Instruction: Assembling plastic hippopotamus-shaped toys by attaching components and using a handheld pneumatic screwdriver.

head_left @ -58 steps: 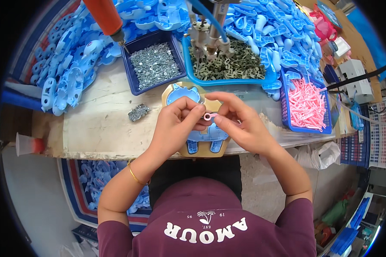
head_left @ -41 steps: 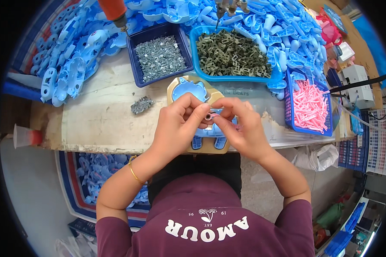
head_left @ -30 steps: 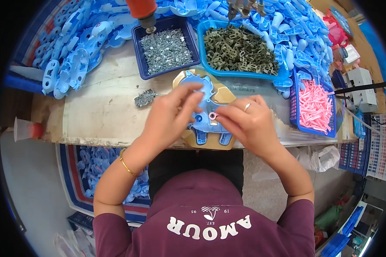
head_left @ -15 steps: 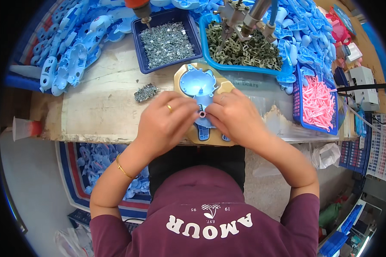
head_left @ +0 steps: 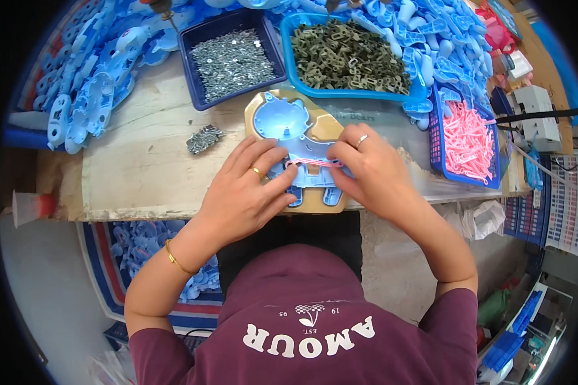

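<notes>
A hollow light-blue plastic toy shell (head_left: 282, 120), animal-shaped with a round head and two legs, lies inside up on a tan shaped holder (head_left: 325, 124). Across its body runs a thin pink plastic rod (head_left: 315, 162) with a ring at its left end. My left hand (head_left: 247, 183) has its fingers spread over the shell's left side, fingertips touching the shell beside the rod's ring. Between the thumb and fingers of my right hand (head_left: 372, 170) is the rod's right end; those fingertips partly hide it.
A dark blue tray (head_left: 189, 67) of small metal parts and a light-blue tray (head_left: 359, 94) of greenish metal clips stand behind the holder. A blue basket (head_left: 438, 144) holds pink rods at right. A small pile of screws (head_left: 204, 139) lies left. Blue shells (head_left: 99, 102) heap up behind.
The pink rod now lies lengthwise across the shell; before, only a small pink ring showed between my fingertips. My hands have moved apart. The view has shifted slightly.
</notes>
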A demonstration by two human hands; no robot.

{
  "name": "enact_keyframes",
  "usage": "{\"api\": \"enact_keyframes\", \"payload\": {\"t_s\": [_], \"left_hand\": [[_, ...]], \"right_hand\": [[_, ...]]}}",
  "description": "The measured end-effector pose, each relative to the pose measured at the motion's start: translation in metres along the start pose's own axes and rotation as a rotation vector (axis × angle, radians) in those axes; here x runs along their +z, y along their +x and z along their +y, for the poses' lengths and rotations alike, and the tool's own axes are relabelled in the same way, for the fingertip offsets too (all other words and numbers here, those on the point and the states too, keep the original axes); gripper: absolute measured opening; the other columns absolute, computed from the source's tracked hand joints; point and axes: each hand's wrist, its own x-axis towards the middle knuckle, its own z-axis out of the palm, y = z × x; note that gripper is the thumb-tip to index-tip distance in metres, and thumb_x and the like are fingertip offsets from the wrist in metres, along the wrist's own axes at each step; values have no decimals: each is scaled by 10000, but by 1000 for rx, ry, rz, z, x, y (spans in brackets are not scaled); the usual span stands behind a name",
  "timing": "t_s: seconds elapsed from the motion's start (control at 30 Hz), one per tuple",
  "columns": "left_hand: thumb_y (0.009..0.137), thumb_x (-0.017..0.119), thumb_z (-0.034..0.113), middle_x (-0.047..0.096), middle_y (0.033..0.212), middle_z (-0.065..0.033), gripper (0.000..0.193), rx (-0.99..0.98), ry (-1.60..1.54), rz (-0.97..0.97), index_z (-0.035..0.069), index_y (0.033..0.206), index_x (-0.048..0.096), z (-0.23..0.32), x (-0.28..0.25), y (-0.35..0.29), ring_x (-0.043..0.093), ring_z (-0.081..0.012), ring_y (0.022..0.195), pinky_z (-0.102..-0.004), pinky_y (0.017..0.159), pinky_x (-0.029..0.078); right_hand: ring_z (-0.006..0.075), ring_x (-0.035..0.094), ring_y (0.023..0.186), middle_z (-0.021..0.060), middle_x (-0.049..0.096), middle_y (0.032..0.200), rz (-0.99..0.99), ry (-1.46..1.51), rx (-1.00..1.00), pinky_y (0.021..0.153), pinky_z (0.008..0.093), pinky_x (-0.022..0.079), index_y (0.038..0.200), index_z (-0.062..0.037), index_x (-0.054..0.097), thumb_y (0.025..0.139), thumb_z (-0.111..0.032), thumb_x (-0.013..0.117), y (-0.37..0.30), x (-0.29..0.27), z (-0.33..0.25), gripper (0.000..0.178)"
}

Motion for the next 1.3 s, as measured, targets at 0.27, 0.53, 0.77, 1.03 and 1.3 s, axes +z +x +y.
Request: {"api": "enact_keyframes", "payload": {"t_s": [0.27, 0.53, 0.77, 1.03, 1.3], "left_hand": [[835, 757, 274, 581, 1277, -129, 385, -25, 0, -3, 89, 1160, 667, 2, 2, 5, 499, -349, 1273, -518, 1129, 385], [821, 767, 263, 592, 1246, -138, 398, -22, -39, 35, 73, 1156, 667, 1, -1, 1, 518, -350, 1243, -518, 1102, 416], [813, 734, 116, 668, 1037, -75, 249, -100, 47, 310, 93, 1053, 670, -33, -20, 8, 621, -304, 991, -409, 870, 517], [837, 753, 274, 695, 972, -48, 178, -293, 305, 125, 98, 845, 724, -135, -29, 58, 575, -255, 1022, -412, 844, 458], [832, 767, 342, 712, 891, -37, 233, -247, 228, 12, 124, 900, 718, -158, -14, 74, 570, -264, 1059, -417, 872, 439]], "right_hand": [[302, 615, 877, 89, 608, 901, 27, 94, 127, 730, 410, 508, 863, -60, 668, 798, -88, 732, -7, -2, 6, 96], [319, 635, 895, 114, 622, 881, -140, 76, 94, 757, 418, 518, 971, -37, 723, 832, -125, 752, 26, -22, -7, 167], [320, 652, 930, 169, 652, 1104, 762, 314, -346, 801, 399, 529, 1163, 27, 617, 822, -156, 779, 169, -52, -67, 419], [152, 630, 736, 94, 669, 941, 136, 913, 38, 645, 282, 514, 1199, 34, 580, 872, -169, 751, 191, -86, -78, 421], [118, 633, 744, 50, 658, 892, 41, 929, 295, 718, 264, 509, 1145, 1, 586, 886, -163, 763, 164, -93, -69, 354]]}}
